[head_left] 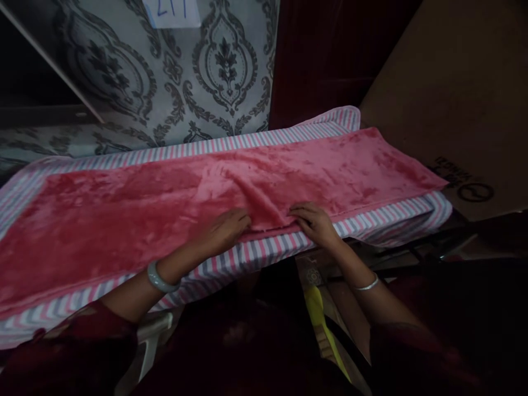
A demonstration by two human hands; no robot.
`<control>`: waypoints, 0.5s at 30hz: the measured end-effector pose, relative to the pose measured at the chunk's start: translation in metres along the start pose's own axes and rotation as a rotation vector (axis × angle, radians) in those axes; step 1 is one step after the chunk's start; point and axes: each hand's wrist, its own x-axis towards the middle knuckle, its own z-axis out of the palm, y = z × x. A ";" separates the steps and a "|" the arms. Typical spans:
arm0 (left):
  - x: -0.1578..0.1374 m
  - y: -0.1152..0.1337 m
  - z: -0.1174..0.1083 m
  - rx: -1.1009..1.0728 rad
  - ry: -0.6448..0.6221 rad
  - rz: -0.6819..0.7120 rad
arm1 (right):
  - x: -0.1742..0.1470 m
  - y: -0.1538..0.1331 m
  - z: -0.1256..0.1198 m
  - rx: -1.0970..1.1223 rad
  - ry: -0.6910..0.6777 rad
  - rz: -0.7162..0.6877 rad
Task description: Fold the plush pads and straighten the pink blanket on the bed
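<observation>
A long pink plush cloth (165,203) lies spread along a board covered with a pink, grey and white striped cover (256,253). My left hand (225,228) rests on the cloth's near edge at the middle, fingers pinching a fold. My right hand (315,220) sits just to its right, fingers curled over the same near edge of the cloth. A raised crease runs up from between the two hands. I wear a pale green bangle (160,280) on the left wrist and a thin silver bangle (367,285) on the right.
A grey damask-patterned wall (198,71) with a paper label (171,12) stands behind the board. A large cardboard box (454,99) leans at the right. Below the board are a yellow object (317,313), a white frame part (150,335) and dark floor space.
</observation>
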 end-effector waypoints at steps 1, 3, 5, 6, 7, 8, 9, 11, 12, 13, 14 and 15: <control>-0.003 -0.002 -0.001 0.028 -0.003 0.025 | -0.001 0.001 0.001 -0.004 0.023 -0.001; -0.010 -0.003 -0.003 0.076 -0.017 0.056 | -0.003 0.000 0.002 -0.011 0.043 -0.002; -0.015 0.000 -0.003 0.086 -0.034 0.063 | -0.006 -0.002 0.000 -0.016 0.033 -0.010; -0.017 0.003 -0.003 0.077 -0.037 0.064 | -0.007 -0.003 -0.001 -0.019 0.030 -0.015; -0.019 0.007 -0.003 0.061 -0.035 0.066 | -0.008 -0.005 -0.001 -0.023 0.031 -0.019; -0.021 0.010 -0.003 0.042 -0.021 0.064 | -0.008 -0.006 -0.002 -0.029 0.035 -0.020; -0.024 0.013 -0.002 0.024 0.007 0.054 | -0.009 -0.006 -0.001 -0.038 0.040 -0.020; -0.034 0.015 -0.002 -0.003 0.087 0.017 | -0.009 -0.007 0.001 -0.071 0.043 -0.028; -0.040 0.014 -0.002 -0.014 0.139 -0.005 | -0.009 -0.007 0.003 -0.090 0.040 -0.038; -0.048 0.012 -0.002 -0.025 0.188 -0.022 | -0.009 -0.006 0.006 -0.110 0.036 -0.053; -0.057 0.009 -0.002 -0.035 0.230 -0.042 | -0.009 -0.006 0.009 -0.128 0.032 -0.068; -0.066 0.006 -0.003 -0.042 0.257 -0.063 | -0.009 -0.006 0.011 -0.144 0.028 -0.082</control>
